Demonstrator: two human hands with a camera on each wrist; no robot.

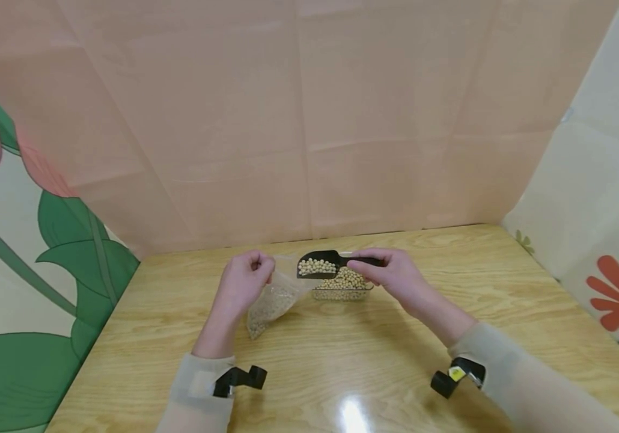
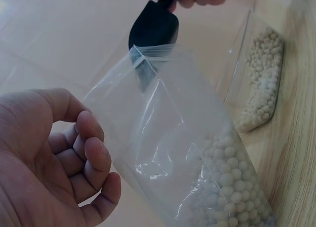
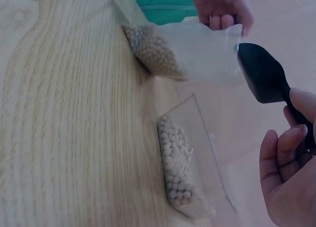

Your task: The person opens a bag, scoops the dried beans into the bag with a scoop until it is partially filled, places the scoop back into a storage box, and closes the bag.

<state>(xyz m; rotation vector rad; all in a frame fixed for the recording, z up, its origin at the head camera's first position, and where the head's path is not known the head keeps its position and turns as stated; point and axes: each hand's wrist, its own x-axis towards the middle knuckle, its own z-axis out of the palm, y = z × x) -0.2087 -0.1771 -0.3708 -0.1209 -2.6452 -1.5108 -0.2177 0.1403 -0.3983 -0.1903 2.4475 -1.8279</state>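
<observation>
My left hand [image 1: 246,278] pinches the top edge of a clear zip bag [image 2: 163,118]. Pale round soybeans [image 2: 229,182] fill the bag's lower part, which hangs down close to the table. In my right hand [image 1: 396,276] is the handle of a black scoop [image 3: 261,71], gripped between thumb and fingers. A heap of soybeans [image 1: 317,266] lies in the scoop. The scoop's front end overlaps the bag's mouth in the left wrist view. Below and behind it stands a clear plastic box [image 1: 342,294] with more soybeans inside.
The wooden table [image 1: 309,361] reaches back to a pink covered wall [image 1: 309,120]. Flower-patterned panels stand at the left and right sides. Each sleeve carries a black wrist camera, the left one [image 1: 239,380] and the right one [image 1: 458,376].
</observation>
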